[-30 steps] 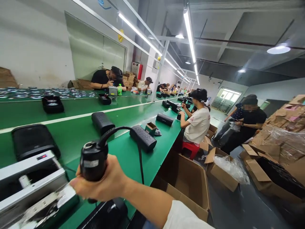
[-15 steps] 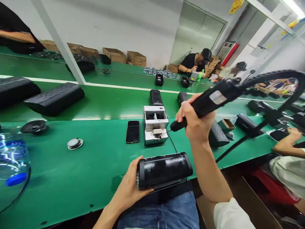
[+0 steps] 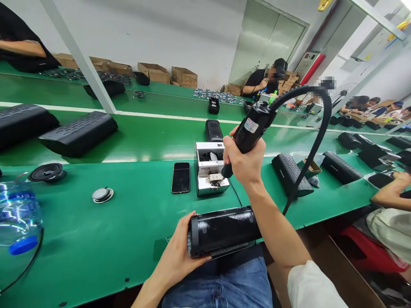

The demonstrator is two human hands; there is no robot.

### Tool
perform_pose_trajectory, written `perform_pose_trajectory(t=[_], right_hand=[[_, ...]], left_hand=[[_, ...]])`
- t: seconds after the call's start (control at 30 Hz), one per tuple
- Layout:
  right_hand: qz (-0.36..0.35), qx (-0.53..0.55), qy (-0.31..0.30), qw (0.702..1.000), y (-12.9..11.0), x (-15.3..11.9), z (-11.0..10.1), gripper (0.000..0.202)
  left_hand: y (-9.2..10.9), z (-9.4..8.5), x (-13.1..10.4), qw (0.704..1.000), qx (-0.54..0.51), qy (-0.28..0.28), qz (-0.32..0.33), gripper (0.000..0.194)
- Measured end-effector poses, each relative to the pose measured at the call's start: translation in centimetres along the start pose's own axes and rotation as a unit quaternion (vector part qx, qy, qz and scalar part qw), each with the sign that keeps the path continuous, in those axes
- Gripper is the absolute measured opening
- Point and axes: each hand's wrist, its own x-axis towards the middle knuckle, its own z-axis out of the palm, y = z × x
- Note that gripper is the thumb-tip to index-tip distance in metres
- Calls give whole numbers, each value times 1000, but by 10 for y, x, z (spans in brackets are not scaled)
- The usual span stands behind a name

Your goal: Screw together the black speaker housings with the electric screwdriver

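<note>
The left grip [image 3: 180,248] pinches a glossy black perforated casing [image 3: 224,233] at 1 end, risking tipping; the right grip [image 3: 246,162] encloses a black cylindrical driver [image 3: 248,130].

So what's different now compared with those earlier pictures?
Since half a second ago, the right hand has moved left, bringing the black tool's tip to the metal box, its body now more upright. Nothing was newly gripped or released. The left hand still holds the black case; the phone hasn't moved.
</note>
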Motion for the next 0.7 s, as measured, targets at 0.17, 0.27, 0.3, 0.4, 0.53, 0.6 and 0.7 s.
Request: perform_pose_trajectory(t=[0.17, 0.27, 0.3, 0.4, 0.53, 0.6, 0.7], right_hand=[[7, -3, -19, 1000, -28, -8, -29, 22], [-11, -18, -14, 1000, -56, -10, -63, 23], [-16, -26, -6, 1000, -64, -10, -75, 23], [-28, -53, 25, 998, -82, -11, -102, 20], [-28, -64, 40, 997, -89, -17, -116, 20], [-26, -57, 37, 997, -86, -20, -119, 20], [-19, -46, 18, 999, -75, -21, -124, 19]], left_hand=[[-4, 1, 0, 1000, 4, -2, 7, 118], [-9, 0, 0, 1000, 14, 3, 9, 113], [-10, -1, 0, 1000, 17, 3, 11, 110], [-11, -4, 0, 1000, 22, -9, 11, 104], [-6, -2, 2, 1000, 19, -8, -7, 98], [-3, -1, 2, 1000, 20, 3, -21, 96], [-3, -4, -3, 999, 33, 13, -32, 93]])
